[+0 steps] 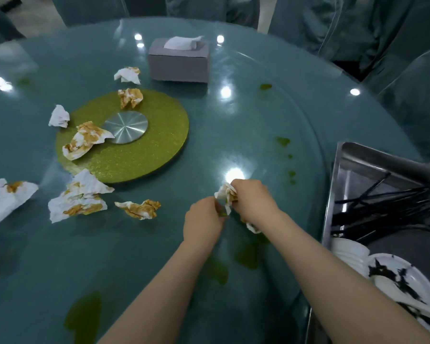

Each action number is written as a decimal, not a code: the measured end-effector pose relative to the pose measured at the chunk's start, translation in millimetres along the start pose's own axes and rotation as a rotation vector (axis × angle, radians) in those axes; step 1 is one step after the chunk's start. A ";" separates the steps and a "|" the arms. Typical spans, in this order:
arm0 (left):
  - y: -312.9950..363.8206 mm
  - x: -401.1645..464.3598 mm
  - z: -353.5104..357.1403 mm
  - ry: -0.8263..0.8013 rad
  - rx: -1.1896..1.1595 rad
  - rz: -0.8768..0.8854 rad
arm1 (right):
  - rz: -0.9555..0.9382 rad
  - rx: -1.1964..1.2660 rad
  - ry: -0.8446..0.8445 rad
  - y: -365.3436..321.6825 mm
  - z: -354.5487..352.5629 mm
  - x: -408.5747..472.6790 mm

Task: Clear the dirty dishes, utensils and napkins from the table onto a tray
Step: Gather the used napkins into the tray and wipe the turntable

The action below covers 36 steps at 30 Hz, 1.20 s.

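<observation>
Head view. Both hands meet over the teal glass table (233,115), near its right side. The right hand (252,198) has its fingers curled round a crumpled, brown-stained napkin (225,194), and another bit of white paper (253,227) shows under its wrist. The left hand (204,220) pinches the lower edge of the same napkin between curled fingertips. More soiled napkins lie well apart to the left: one just left of the hands (139,209), a larger heap (81,197), a flat sheet at the left edge (4,199), two on the gold disc (134,155), namely (85,140) and (130,97), and two on the glass beside it, (59,116) and (127,75). A metal hub (126,126) sits at the disc's centre. A grey tissue box (179,62) stands beyond the disc. Green smears (83,316) mark the glass near the forearms. At the right edge sits a steel tray (333,184) holding black chopsticks (382,209), stacked white bowls (348,252) and a plate (392,266) with dark scraps and a white spoon (395,291). Covered chairs (345,23) ring the far side.
</observation>
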<state>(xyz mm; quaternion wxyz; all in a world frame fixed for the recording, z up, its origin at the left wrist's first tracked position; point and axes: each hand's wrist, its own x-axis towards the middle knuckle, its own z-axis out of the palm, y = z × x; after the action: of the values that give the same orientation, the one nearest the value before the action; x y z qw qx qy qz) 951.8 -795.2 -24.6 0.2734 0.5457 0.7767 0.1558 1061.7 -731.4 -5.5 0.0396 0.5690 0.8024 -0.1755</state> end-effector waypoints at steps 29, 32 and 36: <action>93.1 -107.2 -8.0 0.064 -0.256 0.135 | 0.165 0.597 0.398 128.8 -65.0 -163.4; 115.1 -138.3 8.7 -0.032 -0.274 0.221 | 0.256 0.613 0.391 164.8 -56.8 -209.8; 141.0 -167.3 38.8 -0.156 -0.281 0.295 | 0.413 0.579 0.377 203.6 -36.2 -250.9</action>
<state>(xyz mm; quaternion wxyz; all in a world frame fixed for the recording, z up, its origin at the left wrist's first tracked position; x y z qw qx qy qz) 1125.1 -903.3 63.1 0.3804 0.6204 0.6355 0.2579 1343.1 -885.9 46.3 -0.2357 0.7281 0.5818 -0.2754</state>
